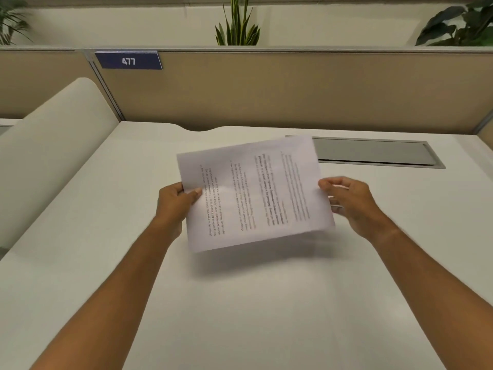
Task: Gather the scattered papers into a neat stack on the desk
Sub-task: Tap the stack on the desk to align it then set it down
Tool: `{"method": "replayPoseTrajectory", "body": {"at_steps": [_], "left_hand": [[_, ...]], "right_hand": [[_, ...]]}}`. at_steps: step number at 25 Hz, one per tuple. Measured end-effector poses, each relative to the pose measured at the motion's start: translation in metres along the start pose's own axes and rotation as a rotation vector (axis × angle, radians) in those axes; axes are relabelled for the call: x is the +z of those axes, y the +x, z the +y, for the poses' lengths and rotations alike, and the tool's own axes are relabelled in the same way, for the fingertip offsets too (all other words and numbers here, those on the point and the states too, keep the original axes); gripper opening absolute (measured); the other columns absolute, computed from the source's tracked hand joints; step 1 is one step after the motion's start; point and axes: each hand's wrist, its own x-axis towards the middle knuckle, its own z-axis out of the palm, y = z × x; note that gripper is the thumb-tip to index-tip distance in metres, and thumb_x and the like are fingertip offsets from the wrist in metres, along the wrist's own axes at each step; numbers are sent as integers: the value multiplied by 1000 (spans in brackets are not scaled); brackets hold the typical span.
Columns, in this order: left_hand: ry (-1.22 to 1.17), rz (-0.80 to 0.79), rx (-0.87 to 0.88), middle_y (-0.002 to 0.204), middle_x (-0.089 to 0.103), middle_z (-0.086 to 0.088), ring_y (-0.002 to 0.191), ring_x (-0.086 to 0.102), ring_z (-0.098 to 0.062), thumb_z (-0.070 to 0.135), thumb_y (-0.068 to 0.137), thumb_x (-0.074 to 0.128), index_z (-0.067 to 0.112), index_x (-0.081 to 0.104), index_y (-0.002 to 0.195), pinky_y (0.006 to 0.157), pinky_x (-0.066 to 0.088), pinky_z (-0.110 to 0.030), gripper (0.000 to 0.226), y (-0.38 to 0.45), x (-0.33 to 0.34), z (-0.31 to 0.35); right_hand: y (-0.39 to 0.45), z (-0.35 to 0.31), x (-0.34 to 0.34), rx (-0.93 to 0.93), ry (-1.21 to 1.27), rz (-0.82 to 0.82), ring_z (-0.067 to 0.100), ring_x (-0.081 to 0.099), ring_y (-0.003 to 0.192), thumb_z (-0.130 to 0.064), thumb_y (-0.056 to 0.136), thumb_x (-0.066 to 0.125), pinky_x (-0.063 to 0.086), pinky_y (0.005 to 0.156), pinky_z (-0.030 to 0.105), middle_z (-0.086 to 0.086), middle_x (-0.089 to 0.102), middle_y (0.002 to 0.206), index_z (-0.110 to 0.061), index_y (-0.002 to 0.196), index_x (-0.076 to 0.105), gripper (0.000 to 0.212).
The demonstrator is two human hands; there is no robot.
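Note:
A bundle of white printed papers (253, 193) hangs in the air over the middle of the white desk (240, 303), its text running sideways. It casts a shadow on the desk below. My left hand (174, 202) grips the bundle's left edge, thumb on top. My right hand (346, 202) pinches the right edge, fingers curled behind the sheets. The sheets lie close together with edges nearly flush; how many there are I cannot tell. No loose paper shows elsewhere on the desk.
A grey cable hatch (378, 153) is set into the desk at the back right. Beige partition walls (293, 89) with a blue "477" sign (128, 61) close off the back. A cream curved divider (48, 156) rises at the left. Plants (237, 25) stand behind the partition.

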Motion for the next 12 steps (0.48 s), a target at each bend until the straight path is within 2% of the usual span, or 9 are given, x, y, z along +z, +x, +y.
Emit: {"method": "replayPoseTrajectory", "body": {"at_steps": [3, 5, 7, 9, 12], "left_hand": [[-205, 80, -107, 103, 73, -3, 90, 70, -22, 1, 92, 61, 11, 66, 106, 82, 56, -39, 18, -15, 6, -6], [-334, 104, -131, 103, 72, -3, 93, 69, -23, 0, 93, 59, 11, 65, 105, 85, 56, -39, 18, -31, 25, -12], [-421, 80, -137, 104, 73, -3, 94, 70, -21, 0, 94, 58, 14, 66, 101, 81, 58, -36, 18, -46, 39, -16], [-430, 2, -133, 105, 74, -2, 93, 71, -20, 0, 93, 59, 15, 66, 105, 77, 60, -34, 20, -56, 37, -21], [-397, -236, -103, 108, 74, -4, 94, 71, -24, 10, 85, 67, 13, 67, 111, 73, 59, -34, 27, -55, 4, -25]], "right_hand": [[-16, 13, 15, 220, 243, -85, 23, 73, 80, -28, 86, 74, 60, 75, 34, 11, 74, 93, -10, 94, 71, 20], [-24, 21, 41, 191, 322, -139, 26, 74, 90, -20, 87, 73, 60, 79, 35, 10, 75, 102, -7, 100, 70, 19], [-26, 18, 65, 118, 378, -99, 25, 74, 95, -10, 90, 70, 61, 73, 32, 9, 76, 108, -4, 109, 69, 20], [-22, 8, 70, 65, 360, -29, 24, 75, 94, -3, 89, 68, 61, 70, 31, 10, 77, 106, -2, 110, 69, 21], [-15, -15, 44, -5, 217, -118, 19, 76, 89, -1, 88, 67, 60, 67, 28, 6, 78, 101, -1, 111, 69, 23]]}}
